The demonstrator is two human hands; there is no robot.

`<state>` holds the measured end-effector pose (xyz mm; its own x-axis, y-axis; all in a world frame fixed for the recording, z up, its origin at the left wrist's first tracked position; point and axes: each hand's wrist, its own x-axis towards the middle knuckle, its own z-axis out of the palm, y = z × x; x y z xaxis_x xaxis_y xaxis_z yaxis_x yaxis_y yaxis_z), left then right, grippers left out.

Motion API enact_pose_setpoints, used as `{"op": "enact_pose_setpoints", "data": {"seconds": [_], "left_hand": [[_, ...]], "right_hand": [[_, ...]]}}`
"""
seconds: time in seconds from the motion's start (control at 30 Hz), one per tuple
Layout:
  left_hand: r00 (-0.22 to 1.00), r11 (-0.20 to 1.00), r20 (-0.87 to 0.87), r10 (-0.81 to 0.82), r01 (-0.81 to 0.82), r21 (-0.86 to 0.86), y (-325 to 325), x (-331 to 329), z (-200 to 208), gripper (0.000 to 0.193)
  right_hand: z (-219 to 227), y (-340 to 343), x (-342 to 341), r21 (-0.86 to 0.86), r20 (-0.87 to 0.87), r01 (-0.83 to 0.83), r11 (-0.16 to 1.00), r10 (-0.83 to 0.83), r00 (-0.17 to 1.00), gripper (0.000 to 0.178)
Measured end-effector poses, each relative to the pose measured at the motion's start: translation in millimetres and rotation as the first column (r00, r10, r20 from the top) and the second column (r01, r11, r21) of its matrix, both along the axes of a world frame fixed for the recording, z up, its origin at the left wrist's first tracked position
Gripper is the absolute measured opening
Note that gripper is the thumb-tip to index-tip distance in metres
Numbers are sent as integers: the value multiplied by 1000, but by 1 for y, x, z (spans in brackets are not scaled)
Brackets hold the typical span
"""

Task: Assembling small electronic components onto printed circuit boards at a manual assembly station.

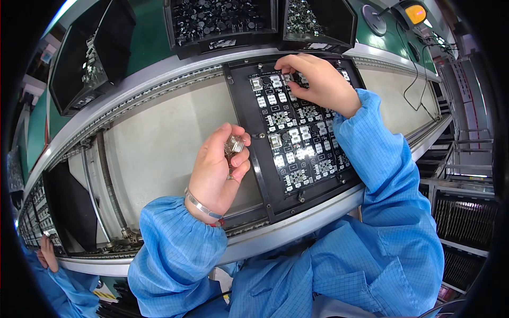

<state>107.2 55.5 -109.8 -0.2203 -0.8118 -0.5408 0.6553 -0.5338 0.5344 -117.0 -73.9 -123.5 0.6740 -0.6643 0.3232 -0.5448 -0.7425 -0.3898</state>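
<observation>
My left hand [212, 167] is closed around a cluster of small silver metal parts [234, 145], which show between thumb and fingers. It hovers just left of a black carrier frame [245, 106]. Set in that frame are black circuit boards [305, 151] carrying many white and silver components. My right hand [323, 85] is over the far part of the boards, its fingers curled down and thumb bent in at a spot in the top row. What lies between those fingertips is too small and partly hidden to make out.
Black bins of small dark parts [222, 45] and small shiny parts [318, 42] stand beyond the conveyor rail [175, 71]. Another black bin [101, 79] is at far left. A person's hand [49, 254] works at lower left. Racks [464, 217] stand at right.
</observation>
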Motion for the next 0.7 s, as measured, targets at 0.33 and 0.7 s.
{"op": "enact_pose_setpoints", "data": {"seconds": [0.33,0.7], "left_hand": [[1000,1000,-1,8,-8,-8,-2,5,-2,17],[997,997,-24,78,-78,-16,-4,14,-9,21]], "right_hand": [[-2,-1,9,-47,-25,-15,999,14,1000,33],[1,1,18,-65,-82,-22,998,17,996,34]]}}
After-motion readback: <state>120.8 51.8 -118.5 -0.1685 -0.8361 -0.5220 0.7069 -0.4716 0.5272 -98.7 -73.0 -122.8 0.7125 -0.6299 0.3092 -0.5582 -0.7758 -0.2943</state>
